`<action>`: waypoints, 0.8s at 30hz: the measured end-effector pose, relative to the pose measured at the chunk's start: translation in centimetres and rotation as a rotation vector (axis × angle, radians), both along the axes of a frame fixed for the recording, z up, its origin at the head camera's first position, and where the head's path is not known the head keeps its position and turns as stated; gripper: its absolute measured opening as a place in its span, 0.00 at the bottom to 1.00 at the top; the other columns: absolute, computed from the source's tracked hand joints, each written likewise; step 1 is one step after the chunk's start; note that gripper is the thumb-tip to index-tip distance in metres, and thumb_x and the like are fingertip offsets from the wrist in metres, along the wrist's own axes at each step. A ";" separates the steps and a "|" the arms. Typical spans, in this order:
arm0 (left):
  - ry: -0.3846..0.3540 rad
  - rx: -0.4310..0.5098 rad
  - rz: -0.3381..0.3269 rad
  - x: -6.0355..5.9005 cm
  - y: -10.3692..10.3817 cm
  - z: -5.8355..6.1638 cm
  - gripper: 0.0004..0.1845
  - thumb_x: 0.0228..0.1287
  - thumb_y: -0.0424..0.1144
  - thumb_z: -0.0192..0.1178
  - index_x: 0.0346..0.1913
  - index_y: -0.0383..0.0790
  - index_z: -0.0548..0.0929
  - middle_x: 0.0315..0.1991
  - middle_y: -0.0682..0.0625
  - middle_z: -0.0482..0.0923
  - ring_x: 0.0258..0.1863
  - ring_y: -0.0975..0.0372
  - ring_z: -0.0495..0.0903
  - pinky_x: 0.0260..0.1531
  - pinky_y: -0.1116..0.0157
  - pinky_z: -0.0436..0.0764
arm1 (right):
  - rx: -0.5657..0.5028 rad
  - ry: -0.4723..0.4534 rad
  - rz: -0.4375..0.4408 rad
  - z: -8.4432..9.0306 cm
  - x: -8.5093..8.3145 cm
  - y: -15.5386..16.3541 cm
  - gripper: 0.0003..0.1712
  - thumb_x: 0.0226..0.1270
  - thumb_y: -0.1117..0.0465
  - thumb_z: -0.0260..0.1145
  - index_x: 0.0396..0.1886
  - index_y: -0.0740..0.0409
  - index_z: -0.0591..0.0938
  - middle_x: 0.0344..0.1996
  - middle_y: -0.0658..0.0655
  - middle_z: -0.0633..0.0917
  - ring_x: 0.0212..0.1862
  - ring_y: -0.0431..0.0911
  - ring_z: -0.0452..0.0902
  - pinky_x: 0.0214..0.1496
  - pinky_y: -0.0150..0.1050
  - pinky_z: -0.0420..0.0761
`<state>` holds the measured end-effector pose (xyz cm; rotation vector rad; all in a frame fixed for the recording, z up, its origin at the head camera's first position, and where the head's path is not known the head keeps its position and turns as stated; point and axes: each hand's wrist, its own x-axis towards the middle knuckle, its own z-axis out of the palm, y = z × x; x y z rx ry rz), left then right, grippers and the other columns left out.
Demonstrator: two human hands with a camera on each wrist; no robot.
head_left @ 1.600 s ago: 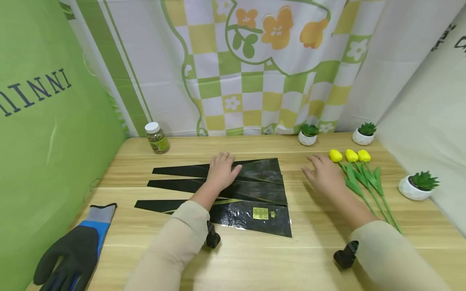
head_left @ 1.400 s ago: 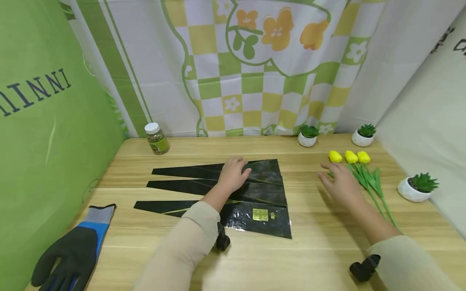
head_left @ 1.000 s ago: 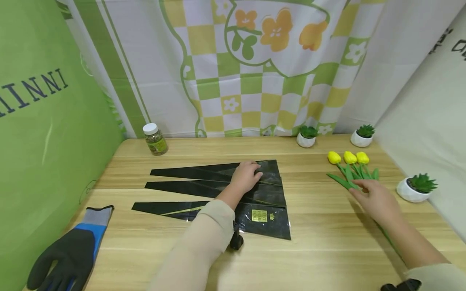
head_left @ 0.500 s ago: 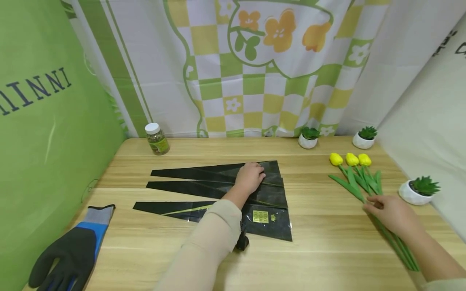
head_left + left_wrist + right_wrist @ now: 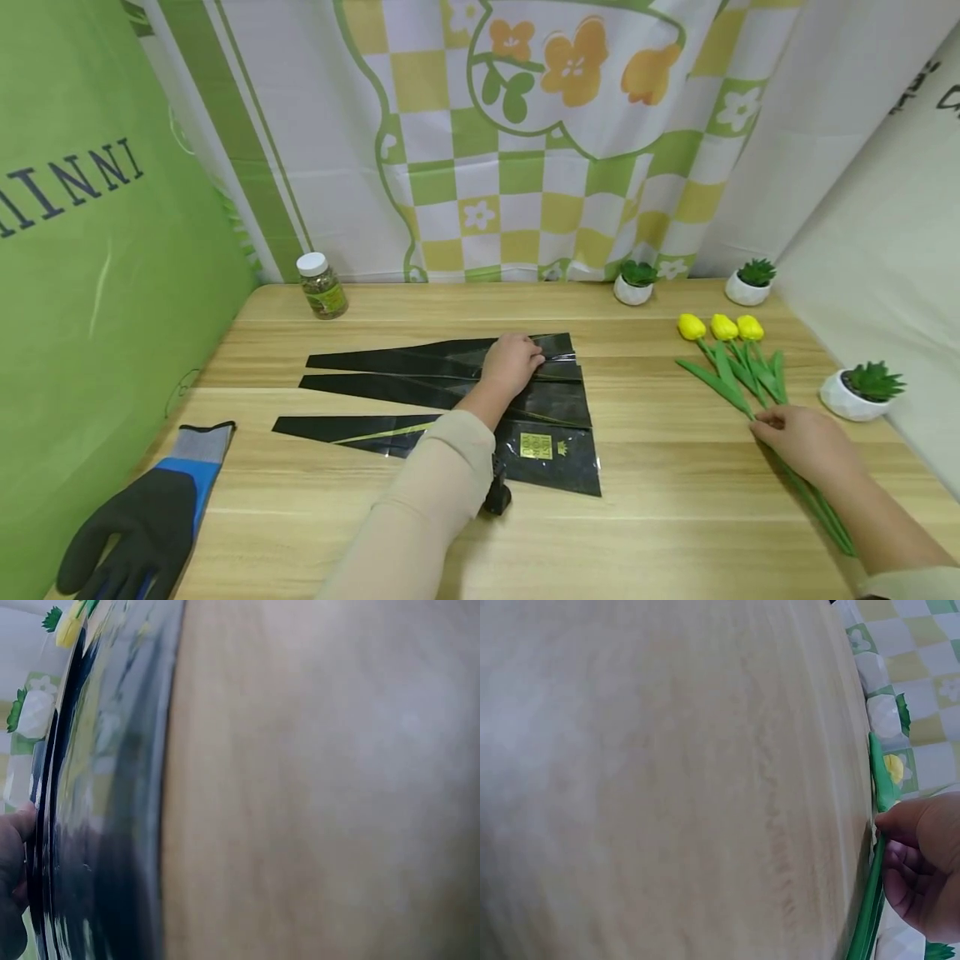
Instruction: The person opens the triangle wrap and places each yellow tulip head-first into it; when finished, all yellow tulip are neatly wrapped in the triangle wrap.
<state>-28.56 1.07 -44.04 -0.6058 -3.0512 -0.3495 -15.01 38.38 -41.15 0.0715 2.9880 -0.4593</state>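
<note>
Three long black plastic sleeves (image 5: 450,392) lie fanned out on the wooden table (image 5: 645,517), the nearest bearing a gold label. My left hand (image 5: 512,364) rests on the wide end of the farthest sleeve, fingers curled and pinching its edge. The left wrist view shows the glossy black film (image 5: 112,825) with my left hand (image 5: 11,885) at its edge. Three yellow tulips (image 5: 722,327) lie at the right. My right hand (image 5: 795,433) grips their green stems (image 5: 731,383) low down. In the right wrist view my fingers (image 5: 919,862) curl round a stem (image 5: 870,915).
A black and blue work glove (image 5: 142,517) lies at the near left corner. A small jar (image 5: 321,286) stands at the back left. Three potted succulents (image 5: 633,282) (image 5: 750,279) (image 5: 858,387) stand along the back and right. Cloth backdrops close in the left, back and right sides.
My right hand moved right from mid-table to the tulip stems and closed round them. My left hand slid right along the far sleeve to its wide end, where the film now bulges.
</note>
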 end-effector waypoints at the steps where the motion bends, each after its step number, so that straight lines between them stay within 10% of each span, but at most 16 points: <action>1: -0.006 0.019 0.002 0.0 -0.1 0.0 0.18 0.73 0.50 0.53 0.58 0.50 0.84 0.57 0.53 0.81 0.59 0.59 0.78 0.60 0.62 0.77 | -0.008 -0.002 -0.007 0.0 0.0 0.0 0.25 0.71 0.52 0.59 0.49 0.73 0.81 0.48 0.78 0.81 0.49 0.76 0.74 0.43 0.66 0.75; 10: -0.054 0.176 -0.022 0.2 -0.8 0.5 0.18 0.74 0.48 0.53 0.59 0.48 0.83 0.59 0.49 0.81 0.61 0.58 0.77 0.63 0.61 0.75 | -0.102 0.039 -0.030 0.6 -0.3 -0.2 0.27 0.74 0.51 0.56 0.52 0.74 0.80 0.46 0.77 0.82 0.47 0.73 0.77 0.42 0.60 0.77; 17: -0.069 0.256 -0.045 0.4 -1.1 1.1 0.18 0.75 0.46 0.52 0.59 0.45 0.82 0.57 0.47 0.81 0.58 0.57 0.79 0.59 0.61 0.79 | -0.239 -0.004 -0.042 1.7 -0.4 -1.8 0.31 0.76 0.49 0.52 0.57 0.75 0.76 0.36 0.64 0.86 0.29 0.41 0.78 0.29 0.36 0.78; 24: -0.044 0.278 -0.057 0.7 -1.2 0.9 0.16 0.74 0.46 0.55 0.57 0.45 0.84 0.52 0.48 0.82 0.51 0.57 0.79 0.52 0.62 0.80 | -0.443 -0.059 -0.060 2.3 -1.2 -3.5 0.32 0.78 0.50 0.50 0.60 0.78 0.71 0.33 0.54 0.83 0.30 0.35 0.77 0.33 0.33 0.83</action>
